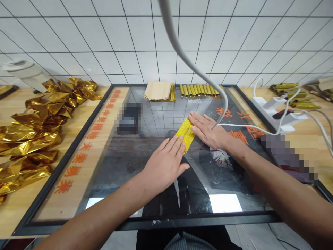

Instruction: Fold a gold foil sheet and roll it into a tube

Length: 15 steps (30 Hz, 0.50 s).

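A strip of gold joss paper (pixel 188 129) lies slantwise on the dark glass panel (pixel 109 163). My left hand (pixel 166 161) is open and flat, its fingertips on the lower left part of the paper. Across the paper's upper right edge rests my right hand (pixel 206 129), fingers stretched out and the thumb touching the paper. Beyond my hands stands a stack of tan paper squares (pixel 157 91) with gold showing at one side. Beside that stack, several rolled gold paper tubes (pixel 199 90) lie in a row.
Crumpled and folded gold foil pieces (pixel 44 107) cover the left side of the wooden table (pixel 93 113), near a pale cup (pixel 24 71). A grey cable (pixel 179 52) hangs down before my right hand. At right are a white power strip (pixel 270 113) and more gold rolls (pixel 303 104).
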Tool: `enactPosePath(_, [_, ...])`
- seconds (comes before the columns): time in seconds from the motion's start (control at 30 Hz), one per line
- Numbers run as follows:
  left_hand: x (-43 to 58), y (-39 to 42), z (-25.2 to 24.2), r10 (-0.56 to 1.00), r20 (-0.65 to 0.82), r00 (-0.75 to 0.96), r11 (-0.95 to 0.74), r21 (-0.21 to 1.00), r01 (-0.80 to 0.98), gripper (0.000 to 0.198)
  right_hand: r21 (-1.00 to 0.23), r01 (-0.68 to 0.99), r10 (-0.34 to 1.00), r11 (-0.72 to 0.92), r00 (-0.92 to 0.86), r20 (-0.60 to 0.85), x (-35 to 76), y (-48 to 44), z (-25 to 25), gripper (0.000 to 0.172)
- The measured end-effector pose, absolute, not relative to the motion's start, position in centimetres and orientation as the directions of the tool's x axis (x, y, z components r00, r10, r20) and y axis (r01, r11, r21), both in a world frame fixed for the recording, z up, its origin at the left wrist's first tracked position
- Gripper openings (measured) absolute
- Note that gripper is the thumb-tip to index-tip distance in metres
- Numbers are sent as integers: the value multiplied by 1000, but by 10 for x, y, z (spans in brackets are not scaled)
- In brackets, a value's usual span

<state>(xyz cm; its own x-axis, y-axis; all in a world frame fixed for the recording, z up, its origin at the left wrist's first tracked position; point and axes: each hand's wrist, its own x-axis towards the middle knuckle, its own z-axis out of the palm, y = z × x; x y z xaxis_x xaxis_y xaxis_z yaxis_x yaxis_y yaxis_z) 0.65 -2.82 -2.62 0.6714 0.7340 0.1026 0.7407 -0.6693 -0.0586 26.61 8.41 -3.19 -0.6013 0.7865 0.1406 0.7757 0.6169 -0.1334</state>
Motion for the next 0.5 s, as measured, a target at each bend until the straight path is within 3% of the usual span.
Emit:
enactPosePath(0.17, [8, -28, -20, 740, 56, 670, -668, -51, 742, 71, -171, 773, 788, 611, -573, 224, 262, 72, -17, 72])
enactPosePath(0.37, [7, -30, -21, 741, 84, 666, -669, 8, 744, 76, -290, 523, 575, 802, -807, 135, 249, 22, -8, 70])
enactPosePath(0.5, [5, -32, -25, 746, 92, 659, -664, 36, 747, 82, -261, 587, 628, 766, -771, 108, 259, 15, -17, 68])
